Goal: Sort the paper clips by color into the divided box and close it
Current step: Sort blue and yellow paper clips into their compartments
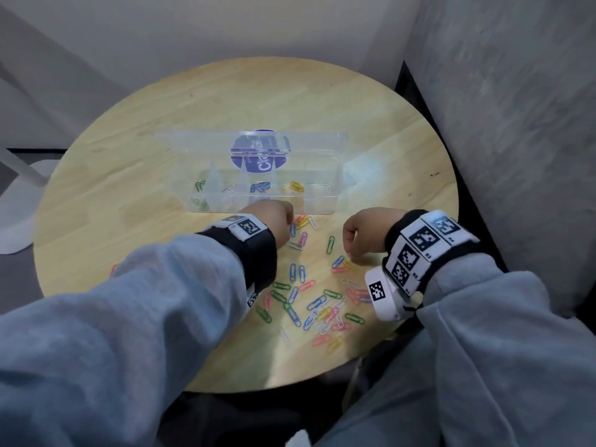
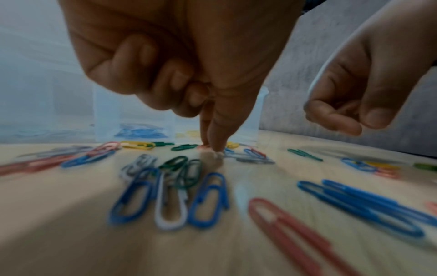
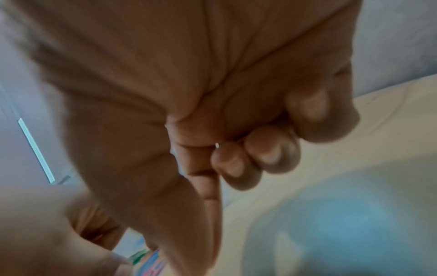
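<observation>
A clear divided box (image 1: pixel 325 201) stands open at the table's middle, its lid (image 1: pixel 193 140) tipped back. Its compartments hold green (image 1: pixel 199 186), white, blue (image 1: pixel 259 187) and yellow clips (image 1: pixel 296 186). Loose paper clips (image 1: pixel 322 312) of several colours lie scattered in front of it. My left hand (image 1: pixel 274 221) is just before the box; its thumb and forefinger (image 2: pixel 216 145) pinch down on a pink clip (image 2: pixel 203 146) on the table, the other fingers curled. My right hand (image 1: pixel 361 233) hovers with curled fingers over a yellow clip (image 1: pixel 350 262); no clip shows in it.
The round wooden table (image 1: pixel 225 98) stands against a grey upholstered seat (image 1: pixel 516 124) on the right. A white stool base (image 1: pixel 19 201) is on the floor at the left. The right wrist view is blurred and mostly filled by the hand.
</observation>
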A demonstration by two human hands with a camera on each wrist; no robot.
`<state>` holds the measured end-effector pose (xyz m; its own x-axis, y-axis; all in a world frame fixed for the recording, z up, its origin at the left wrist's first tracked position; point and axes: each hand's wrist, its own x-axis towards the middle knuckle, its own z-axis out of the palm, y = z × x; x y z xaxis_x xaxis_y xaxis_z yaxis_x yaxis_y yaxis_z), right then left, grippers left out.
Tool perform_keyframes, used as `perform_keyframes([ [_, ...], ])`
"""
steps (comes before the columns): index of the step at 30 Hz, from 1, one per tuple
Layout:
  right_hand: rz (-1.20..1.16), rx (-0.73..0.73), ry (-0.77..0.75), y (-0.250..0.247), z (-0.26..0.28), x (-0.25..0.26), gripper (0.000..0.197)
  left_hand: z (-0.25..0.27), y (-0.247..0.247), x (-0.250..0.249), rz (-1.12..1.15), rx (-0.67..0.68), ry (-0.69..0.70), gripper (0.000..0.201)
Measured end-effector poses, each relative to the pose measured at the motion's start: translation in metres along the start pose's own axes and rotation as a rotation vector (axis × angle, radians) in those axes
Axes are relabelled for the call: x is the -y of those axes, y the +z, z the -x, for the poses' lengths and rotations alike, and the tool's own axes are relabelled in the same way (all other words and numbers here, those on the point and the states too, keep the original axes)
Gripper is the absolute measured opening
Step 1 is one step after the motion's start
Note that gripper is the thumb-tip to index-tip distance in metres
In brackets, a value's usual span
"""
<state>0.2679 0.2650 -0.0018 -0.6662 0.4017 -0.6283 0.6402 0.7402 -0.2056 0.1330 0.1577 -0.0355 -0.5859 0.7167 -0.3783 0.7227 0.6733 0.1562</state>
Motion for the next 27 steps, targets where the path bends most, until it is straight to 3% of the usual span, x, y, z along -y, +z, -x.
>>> perform_keyframes([
  [2,0.100,0.015,0.024,0.004,-0.002,0.000,0.020,0.001,0.001,0.003,-0.002,-0.010,0.012,0.021],
  [7,0.196,0.076,-0.020,0.015,-0.012,0.009,0.011,0.003,0.005,0.009,0.027,-0.025,0.018,0.009],
  [11,0.302,0.046,-0.038,0.034,-0.025,0.011,0.021,0.003,0.005,0.013,0.076,-0.024,-0.019,0.023],
  [14,0.328,0.151,0.000,0.039,-0.032,0.014,0.021,0.004,0.002,0.012,0.074,-0.011,0.006,0.022],
  [17,0.338,0.018,-0.014,0.036,-0.023,0.019,0.019,0.004,0.001,0.009,0.051,0.017,0.034,0.014],
  [19,0.346,0.031,-0.054,0.038,-0.023,0.016,0.021,0.005,0.001,0.009,0.069,0.051,0.011,0.005],
  [22,0.343,0.135,-0.025,0.039,-0.038,0.014,0.017,0.006,0.001,0.011,0.130,0.102,-0.035,0.023],
  [27,0.325,-0.079,-0.030,0.036,-0.027,0.014,0.025,0.014,-0.006,0.021,0.258,0.127,-0.063,0.027],
])
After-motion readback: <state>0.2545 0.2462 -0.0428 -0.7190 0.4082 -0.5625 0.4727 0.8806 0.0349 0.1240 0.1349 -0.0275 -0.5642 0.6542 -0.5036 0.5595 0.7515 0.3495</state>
